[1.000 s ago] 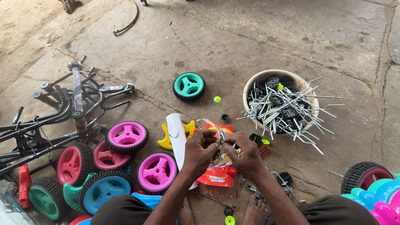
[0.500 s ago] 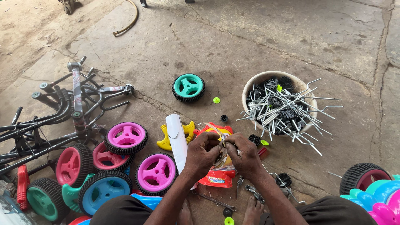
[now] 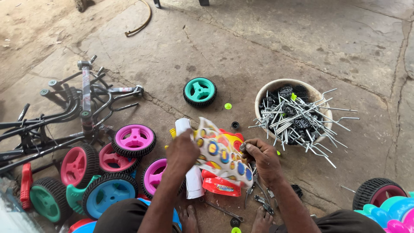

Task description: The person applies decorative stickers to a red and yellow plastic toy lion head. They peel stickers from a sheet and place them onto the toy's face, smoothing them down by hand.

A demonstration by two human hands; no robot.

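Head view, looking down at a concrete floor. The left hand [image 3: 182, 152] is closed on the near edge of a sticker sheet [image 3: 222, 156], a pale strip printed with round blue, yellow and red shapes, which runs from that hand down and to the right, tilted, and passes in front of the right hand [image 3: 262, 159]. The right hand sits just right of the sheet, fingers curled, thumb and forefinger pinched near the sheet's edge; whether it grips the sheet or a small part cannot be told.

Under the sheet lies a red toy part [image 3: 221, 184], with a white tube [image 3: 189, 172] beside it on the left. Spanners [image 3: 254, 194] lie on the floor below the right hand, near two bare feet.

Left of the hands is a cluster of wheels: a pink wheel [image 3: 134, 140], a blue wheel [image 3: 108, 192], and others in pink and green. A teal wheel [image 3: 199, 91] lies alone farther up. Black frames [image 3: 64, 112] lie at far left. A bowl [image 3: 267, 92] of metal rods [image 3: 302, 123] stands up and right of the hands, well apart from the sheet.
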